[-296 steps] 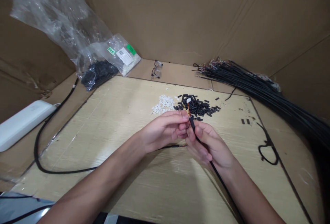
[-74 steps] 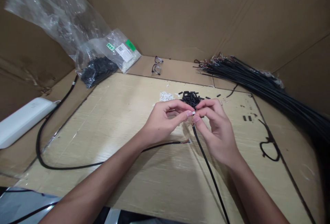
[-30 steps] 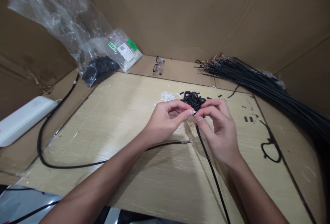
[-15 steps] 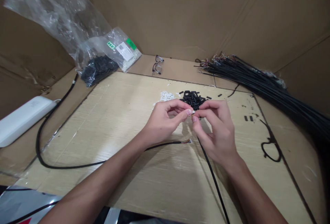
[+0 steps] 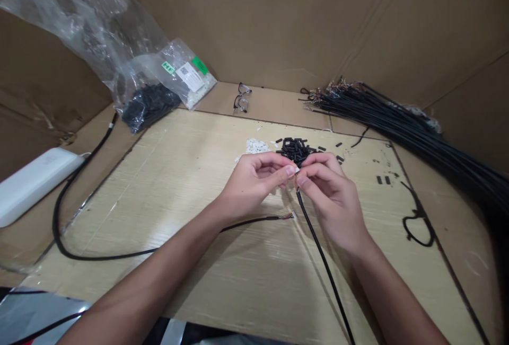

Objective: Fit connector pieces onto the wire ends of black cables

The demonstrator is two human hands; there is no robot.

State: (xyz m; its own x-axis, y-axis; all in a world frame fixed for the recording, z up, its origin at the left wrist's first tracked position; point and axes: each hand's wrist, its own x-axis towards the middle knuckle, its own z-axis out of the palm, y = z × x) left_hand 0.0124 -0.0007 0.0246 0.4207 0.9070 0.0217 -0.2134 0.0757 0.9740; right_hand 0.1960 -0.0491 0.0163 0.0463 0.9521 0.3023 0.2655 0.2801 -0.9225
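Observation:
Thumb and fingers of my left hand [image 5: 262,178] pinch a small white connector [image 5: 297,170] above the middle of the board. From the right, my right hand [image 5: 332,191] is closed on the thin coloured wires [image 5: 296,182] just at that connector. Those wires come out of a black cable [image 5: 318,239] that hangs down toward the front edge. Below the hands, a second black cable [image 5: 254,222] lies on the board, its wires ending in another white connector [image 5: 293,215]. Behind my fingertips are a heap of short black tubes [image 5: 296,149] and a pile of white connector housings [image 5: 256,146].
A bundle of black cables [image 5: 397,122] lies at the right. Plastic bags [image 5: 147,104] with black and white parts stand at the back left, near a white box [image 5: 40,183]. Glasses [image 5: 240,98] lie at the back; a bent black piece [image 5: 417,228] lies right.
My right hand's fingers have shifted slightly, so more of the wires and the black cable's end shows between the hands. Both hands stay at the connector.

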